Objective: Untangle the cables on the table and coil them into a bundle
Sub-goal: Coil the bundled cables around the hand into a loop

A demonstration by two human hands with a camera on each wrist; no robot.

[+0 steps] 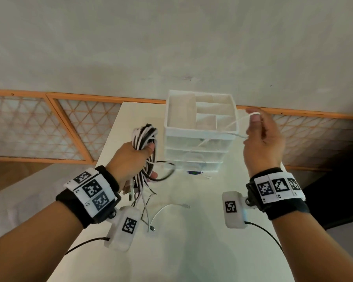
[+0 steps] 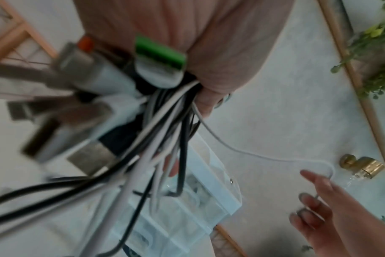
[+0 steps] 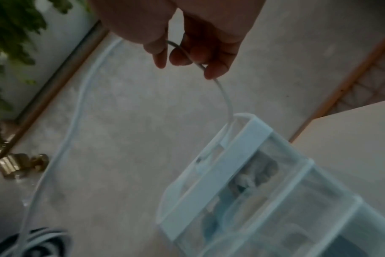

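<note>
Gripping the black-and-white cable bundle (image 1: 145, 143) above the table (image 1: 192, 241), the left hand (image 1: 130, 157) anchors gathered loops; beyond the drawer organizer (image 1: 200, 129), the right hand (image 1: 263, 137) pinches one white cable (image 1: 235, 123) high, likely drawing it free for coiling.

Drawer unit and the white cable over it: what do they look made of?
Drawer unit: apparently plastic, with an opaque white frame and clear, slightly glossy drawers whose contents show through. White cable pinched by the right hand: likely smooth rubbery or plastic sheathing; it bends in soft curves.
</note>
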